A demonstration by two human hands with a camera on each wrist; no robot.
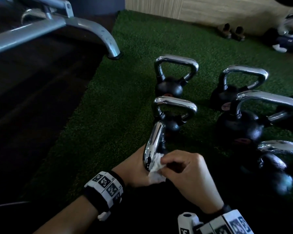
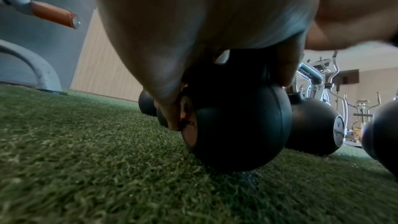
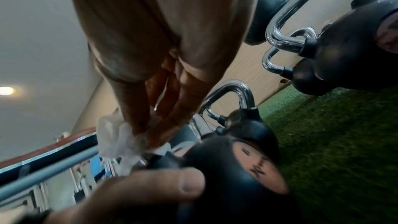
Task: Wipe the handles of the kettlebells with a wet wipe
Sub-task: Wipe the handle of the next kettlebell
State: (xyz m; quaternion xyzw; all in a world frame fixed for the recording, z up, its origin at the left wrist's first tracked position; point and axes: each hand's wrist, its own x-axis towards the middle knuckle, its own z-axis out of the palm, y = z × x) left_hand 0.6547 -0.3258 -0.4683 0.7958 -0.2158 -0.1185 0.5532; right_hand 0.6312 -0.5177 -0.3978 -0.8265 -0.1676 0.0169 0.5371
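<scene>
The nearest kettlebell, a black ball (image 2: 237, 125) with a chrome handle (image 1: 154, 144), leans toward me on the green turf. My left hand (image 1: 134, 168) grips it low, fingers curled round the neck and ball (image 3: 237, 159), and the thumb (image 3: 150, 190) lies on the ball. My right hand (image 1: 178, 164) pinches a crumpled white wet wipe (image 1: 156, 168) against the near end of the chrome handle. In the right wrist view the wipe (image 3: 116, 140) bunches under the fingertips (image 3: 163, 125).
Several more chrome-handled kettlebells stand on the turf (image 1: 122, 105): two just beyond (image 1: 169, 86) (image 1: 172, 124), others at right (image 1: 243, 127). A grey bench leg (image 1: 108, 44) lands at upper left. Shoes (image 1: 232, 32) and a seated person (image 1: 289, 31) are by the far wall.
</scene>
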